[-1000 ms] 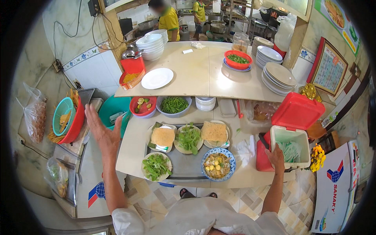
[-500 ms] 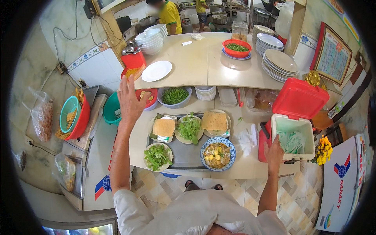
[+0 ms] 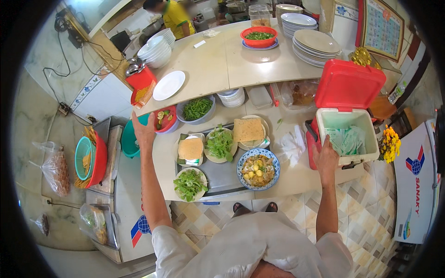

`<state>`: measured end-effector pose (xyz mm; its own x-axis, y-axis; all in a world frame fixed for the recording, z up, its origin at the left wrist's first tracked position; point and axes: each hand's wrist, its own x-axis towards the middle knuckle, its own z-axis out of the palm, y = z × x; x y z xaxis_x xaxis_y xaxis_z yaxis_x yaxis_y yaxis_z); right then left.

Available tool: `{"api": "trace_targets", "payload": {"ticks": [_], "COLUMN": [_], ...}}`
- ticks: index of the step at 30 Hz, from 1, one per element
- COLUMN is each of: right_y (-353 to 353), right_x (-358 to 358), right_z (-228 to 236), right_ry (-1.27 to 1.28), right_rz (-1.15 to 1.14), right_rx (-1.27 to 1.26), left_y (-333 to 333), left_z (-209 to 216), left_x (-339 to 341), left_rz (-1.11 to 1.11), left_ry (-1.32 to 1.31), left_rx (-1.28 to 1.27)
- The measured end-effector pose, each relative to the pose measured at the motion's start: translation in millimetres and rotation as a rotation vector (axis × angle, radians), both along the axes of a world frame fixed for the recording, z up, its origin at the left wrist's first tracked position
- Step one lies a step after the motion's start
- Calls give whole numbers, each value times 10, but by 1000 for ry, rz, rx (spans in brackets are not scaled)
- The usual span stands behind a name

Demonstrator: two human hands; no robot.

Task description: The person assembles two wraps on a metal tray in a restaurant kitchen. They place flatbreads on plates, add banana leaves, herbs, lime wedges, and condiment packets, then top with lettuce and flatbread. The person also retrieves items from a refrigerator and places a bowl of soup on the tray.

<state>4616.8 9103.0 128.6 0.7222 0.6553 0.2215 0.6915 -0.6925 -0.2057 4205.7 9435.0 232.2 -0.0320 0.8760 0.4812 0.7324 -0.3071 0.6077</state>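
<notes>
My left hand [image 3: 144,132] reaches forward with thumb and fingers apart, holding nothing. It is over the edge of a green basin [image 3: 131,139], just left of a red bowl with cut limes [image 3: 168,114]. My right hand [image 3: 326,154] rests with fingers stretched at the near left rim of a red and white cooler box [image 3: 372,134]. The cooler's red lid [image 3: 351,83] stands up, and green-and-white packets [image 3: 346,140] lie inside. Between my arms, a metal tray [image 3: 218,175] bears a patterned bowl of food with small yellow eggs [image 3: 258,169], greens [image 3: 190,182] and a square rice cracker [image 3: 249,129].
A white plate [image 3: 169,85], a red bowl of chopped greens [image 3: 259,37] and stacked plates [image 3: 316,47] stand on the raised counter. Green vegetables [image 3: 198,109] fill a bowl below it. A red basket [image 3: 98,160] is at left. A person in yellow [image 3: 176,19] stands beyond.
The view has turned and shifted. My left hand has come back from the raised counter's edge toward the green basin, uncovering the limes. My right hand stays at the cooler's rim.
</notes>
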Motion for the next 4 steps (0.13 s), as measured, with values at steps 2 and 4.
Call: {"api": "trace_targets", "payload": {"ticks": [2,4], "right_y": [109,145], "right_x": [-33,-56], "right_z": [47,160], "right_ry": [42,173], "right_rz": [-74,-126], "right_rx": [-24,-60], "left_y": [239,554], "left_z": [170,427], "left_x": [-156,-310], "left_rz": [-203,-277], "left_ry": [109,171], "left_rx": [-255,-431]}}
